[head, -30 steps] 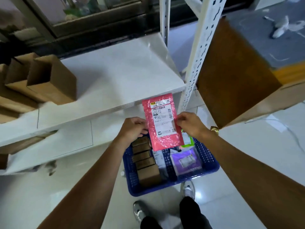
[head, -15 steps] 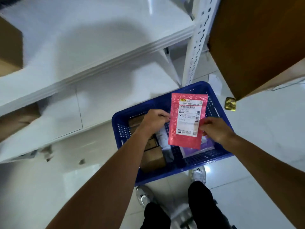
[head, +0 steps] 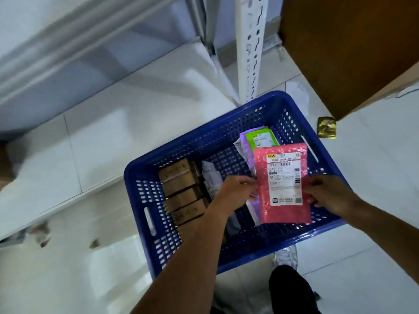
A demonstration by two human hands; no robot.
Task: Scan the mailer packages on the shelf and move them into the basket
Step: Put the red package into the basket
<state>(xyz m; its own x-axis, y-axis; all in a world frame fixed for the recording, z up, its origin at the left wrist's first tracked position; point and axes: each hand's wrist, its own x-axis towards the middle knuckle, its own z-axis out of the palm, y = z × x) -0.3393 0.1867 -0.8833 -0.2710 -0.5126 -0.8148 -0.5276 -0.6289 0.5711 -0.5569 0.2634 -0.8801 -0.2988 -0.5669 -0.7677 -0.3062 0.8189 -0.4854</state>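
Several packages (head: 183, 193) lie inside the blue basket (head: 145, 177); left hand (head: 233, 191) and right hand (head: 326, 193) pinch the pink mailer (head: 285, 211) above it, not yet released.

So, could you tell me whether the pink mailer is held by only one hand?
No, the left hand and the right hand each pinch a side edge of the pink mailer over the blue basket.

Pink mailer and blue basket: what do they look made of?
The pink rectangular mailer looks like glossy plastic bubble film: dimpled, speckled sheen. Its white paper label looks matte. The blue perforated basket looks like rigid moulded plastic: uniform colour, regular grid holes, smooth shiny rim. Likely, not certain from look alone.
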